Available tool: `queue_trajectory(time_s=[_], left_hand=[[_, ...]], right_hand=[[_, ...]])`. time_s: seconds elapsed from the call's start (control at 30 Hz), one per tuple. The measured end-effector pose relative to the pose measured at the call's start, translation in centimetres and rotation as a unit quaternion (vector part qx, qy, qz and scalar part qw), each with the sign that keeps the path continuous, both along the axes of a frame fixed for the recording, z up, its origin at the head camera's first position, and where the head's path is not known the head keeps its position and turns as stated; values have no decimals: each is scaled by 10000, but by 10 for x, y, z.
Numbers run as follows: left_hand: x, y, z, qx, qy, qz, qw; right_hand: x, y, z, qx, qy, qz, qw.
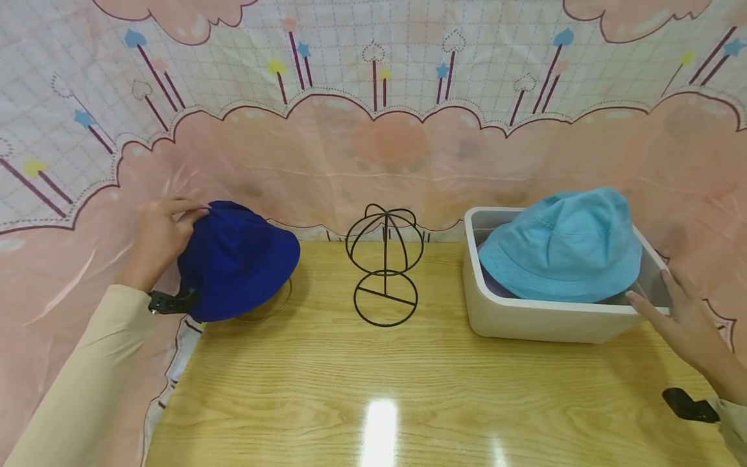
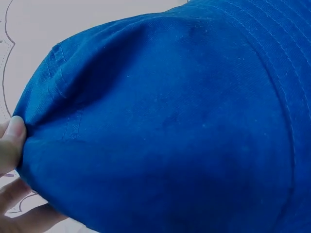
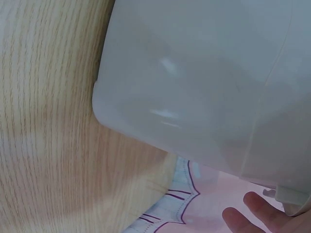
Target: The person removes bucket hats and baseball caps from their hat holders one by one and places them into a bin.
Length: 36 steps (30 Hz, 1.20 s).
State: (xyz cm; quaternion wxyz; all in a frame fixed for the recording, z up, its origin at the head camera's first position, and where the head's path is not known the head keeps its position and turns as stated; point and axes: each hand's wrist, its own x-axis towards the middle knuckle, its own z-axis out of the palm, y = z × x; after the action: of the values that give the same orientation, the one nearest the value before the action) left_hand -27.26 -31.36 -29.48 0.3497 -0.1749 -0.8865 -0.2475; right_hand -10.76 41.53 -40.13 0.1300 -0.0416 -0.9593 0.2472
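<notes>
My left hand [image 1: 160, 237] pinches the crown of a dark blue bucket hat [image 1: 239, 259], thumb on one side of the cloth. The hat tilts toward the right, its fabric drawn into folds at the pinch. Below its brim shows the thin round wire base [image 1: 288, 299] of a stand; the hat hides the rest. At the right, my right hand [image 1: 685, 318] rests at the near right corner of a white plastic bin [image 1: 537, 322], fingers relaxed. In the right wrist view, fingertips [image 3: 257, 206] hang beside the bin's outer end. A light blue bucket hat [image 1: 566, 246] lies in the bin.
A bare black wire hat stand [image 1: 385, 266] stands mid-table toward the back. Something purple [image 1: 496, 285] shows under the light blue hat. The wood-grain table [image 1: 327, 389] meets a patterned pink and white cloth [image 1: 327, 162] behind and at the sides.
</notes>
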Motion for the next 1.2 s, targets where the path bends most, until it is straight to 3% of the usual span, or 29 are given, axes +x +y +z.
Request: queue_trajectory(time_s=[0.27, 0.47, 0.67, 0.87, 1.07, 1.2], left_hand=[[1, 0, 6, 207, -31, 141, 9997], [3, -2, 14, 521, -155, 87, 9985], [2, -11, 17, 848, -492, 487, 9940], [1, -19, 18, 1190, -906, 835, 9852], [2, -16, 18, 1589, -1142, 986, 9757], [2, -14, 19, 2052, -1389, 1077, 9628]], right_hand=[[0, 1, -1, 25, -27, -6, 10000], [1, 1, -1, 25, -58, -36, 10000], [-1, 1, -1, 20, -27, -19, 10000], [-3, -1, -3, -1, -37, 20, 10000], [-2, 1, -1, 10, -121, -29, 9999], [-1, 0, -1, 7, -117, -82, 9999]])
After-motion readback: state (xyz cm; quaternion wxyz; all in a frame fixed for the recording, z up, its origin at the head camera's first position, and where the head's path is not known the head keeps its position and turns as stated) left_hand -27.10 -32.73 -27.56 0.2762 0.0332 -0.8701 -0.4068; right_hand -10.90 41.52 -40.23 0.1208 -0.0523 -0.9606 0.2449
